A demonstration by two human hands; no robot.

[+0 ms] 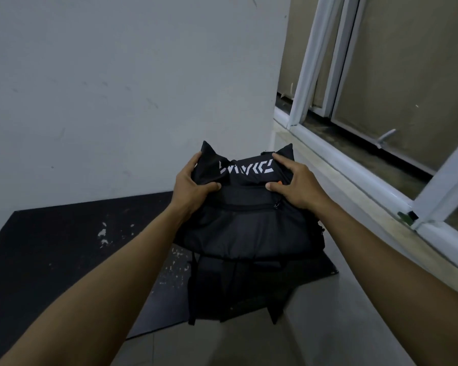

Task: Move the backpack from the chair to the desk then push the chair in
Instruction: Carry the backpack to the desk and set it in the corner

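A black backpack point(245, 231) with white lettering near its top lies in the middle of the head view, over the right end of a worn black mat point(64, 260) on a pale desk surface point(315, 339). My left hand point(193, 184) grips the bag's upper left side, thumb pressed into the fabric. My right hand point(294, 184) grips its upper right side beside a small orange tab. Both arms reach straight forward. Black straps hang from the bag's near end. The chair is not in view.
A plain grey wall point(117, 88) rises directly behind the backpack. A white-framed window point(354, 75) with a sill point(354, 196) and a metal latch point(386, 136) runs along the right.
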